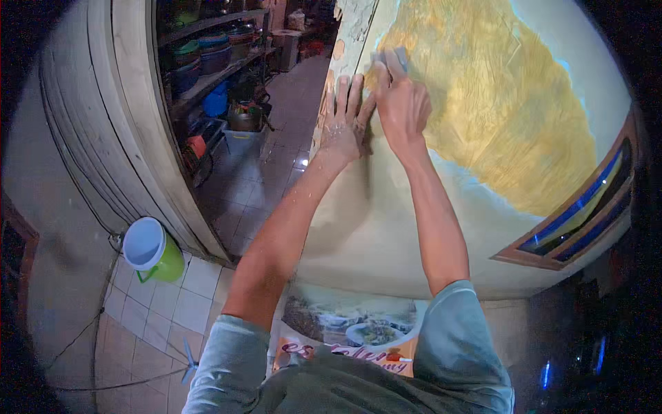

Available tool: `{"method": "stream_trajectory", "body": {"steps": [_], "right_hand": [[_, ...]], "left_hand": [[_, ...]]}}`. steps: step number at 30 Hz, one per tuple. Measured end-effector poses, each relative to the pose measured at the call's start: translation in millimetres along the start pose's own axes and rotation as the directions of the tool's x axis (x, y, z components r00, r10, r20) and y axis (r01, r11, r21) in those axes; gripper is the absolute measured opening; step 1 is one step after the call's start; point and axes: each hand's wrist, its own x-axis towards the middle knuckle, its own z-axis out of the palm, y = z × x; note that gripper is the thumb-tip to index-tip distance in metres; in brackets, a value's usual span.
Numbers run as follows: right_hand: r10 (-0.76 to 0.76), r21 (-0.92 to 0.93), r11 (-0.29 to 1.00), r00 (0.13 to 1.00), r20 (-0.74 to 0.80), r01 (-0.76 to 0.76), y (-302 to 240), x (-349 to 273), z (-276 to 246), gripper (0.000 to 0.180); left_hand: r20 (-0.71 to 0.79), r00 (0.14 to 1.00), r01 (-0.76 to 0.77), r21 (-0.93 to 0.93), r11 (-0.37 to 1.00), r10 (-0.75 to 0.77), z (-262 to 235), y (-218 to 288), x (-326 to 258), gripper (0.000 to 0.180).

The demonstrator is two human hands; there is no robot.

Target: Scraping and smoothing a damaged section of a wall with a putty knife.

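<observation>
Here both arms reach up: left hand (343, 121) spread flat on wall (386, 228) (right hand (400, 100) grip pinching a small pad (389, 58)).

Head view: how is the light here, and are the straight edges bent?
Head view: warm light falls on the wall around both hands, left hand and right hand; corners are black; door frame and window curve from fisheye distortion.

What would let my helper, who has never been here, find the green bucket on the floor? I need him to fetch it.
Start at the wooden door frame left of the wall that both hands press on. At its foot, on the pale floor tiles, stands the bucket. It is the only lime-green thing there, with a whitish inside.
</observation>
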Motion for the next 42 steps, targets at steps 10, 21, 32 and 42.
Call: {"method": "stream_trajectory", "body": {"steps": [10, 21, 32, 42], "right_hand": [[0.099, 0.044, 0.994, 0.993, 0.069, -0.102, -22.5, -10.3, -17.1, 0.038], [0.069, 0.065, 0.995, 0.997, 0.035, -0.071, -39.6, -6.3, -6.3, 0.037], [0.104, 0.039, 0.994, 0.995, 0.014, -0.104, -22.5, -12.0, -12.4, 0.038], [0.133, 0.093, 0.988, 0.989, -0.064, -0.127, -21.1, 36.4, -81.2, 0.035]], "left_hand": [[0.171, 0.984, 0.049, 0.028, 0.998, -0.053, -24.8, -1.5, -2.7, 0.135], [0.019, 1.000, 0.003, 0.074, 0.997, -0.004, -23.7, -24.6, -14.1, 0.136], [0.035, 0.999, 0.006, -0.010, 1.000, -0.006, -23.8, -10.1, -14.9, 0.123], [0.131, 0.991, -0.017, 0.057, 0.998, 0.009, -61.2, 28.4, 1.7, 0.125]]}}
